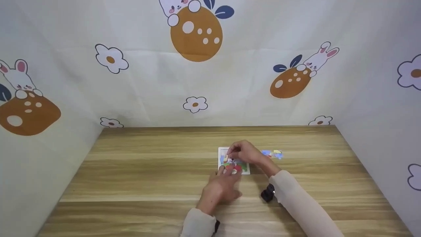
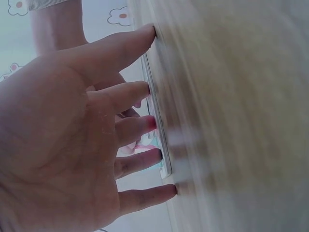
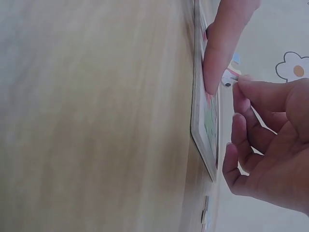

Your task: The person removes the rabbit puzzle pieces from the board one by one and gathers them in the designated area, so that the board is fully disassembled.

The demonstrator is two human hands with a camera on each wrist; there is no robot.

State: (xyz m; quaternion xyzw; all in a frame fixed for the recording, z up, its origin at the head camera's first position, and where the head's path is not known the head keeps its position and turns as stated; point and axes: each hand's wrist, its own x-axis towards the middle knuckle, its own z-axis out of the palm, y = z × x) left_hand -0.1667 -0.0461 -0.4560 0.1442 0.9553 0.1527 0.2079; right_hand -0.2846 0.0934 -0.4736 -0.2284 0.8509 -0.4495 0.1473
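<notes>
A small picture puzzle in a white-rimmed tray [image 1: 248,172] lies on the table, with colourful printed pieces inside. My left hand [image 1: 221,187] rests its spread fingertips on the near part of the puzzle; in the left wrist view the fingers [image 2: 137,163] are straight and reach the tray's edge. Over the upper part of the tray is my right hand [image 1: 247,152]. In the right wrist view its thumb and index finger pinch a small puzzle piece [image 3: 228,78], mostly hidden by the fingertips, just above the tray surface. The other fingers are loosely curled.
Loose puzzle pieces [image 1: 278,154] lie on the wooden table [image 1: 141,177] to the right of the tray, partly behind the right wrist. A black wrist camera [image 1: 268,193] hangs beside the right sleeve. Patterned cloth [image 1: 148,75] encloses the table at the back and sides.
</notes>
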